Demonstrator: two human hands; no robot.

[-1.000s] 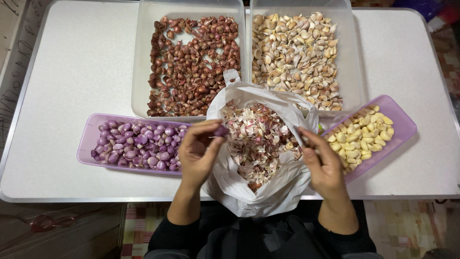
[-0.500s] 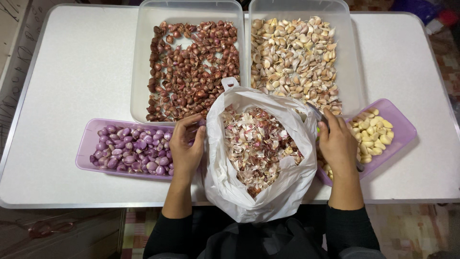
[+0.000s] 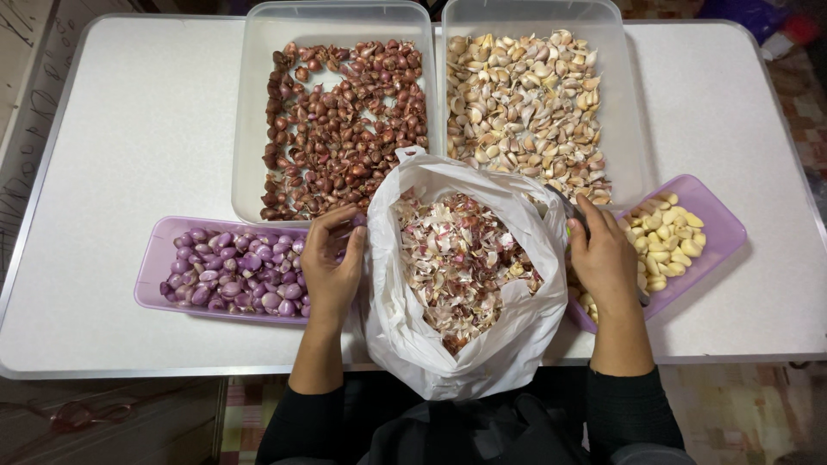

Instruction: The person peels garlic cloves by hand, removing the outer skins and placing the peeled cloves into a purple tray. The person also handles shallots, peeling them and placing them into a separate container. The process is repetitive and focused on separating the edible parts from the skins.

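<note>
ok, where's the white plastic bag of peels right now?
Head view: white plastic bag sits centre at the table's near edge, between left hand and right hand.

A white plastic bag (image 3: 465, 344) sits at the near edge of the white table (image 3: 129, 138), open at the top and slumped, its mouth showing a heap of pink and pale peelings (image 3: 461, 258). Relative to the bag, no other packaging stands anywhere on the table. The bag is thin, crinkled and plain, with a small handle loop at its far rim. No labels, signs or screens are visible.
</note>
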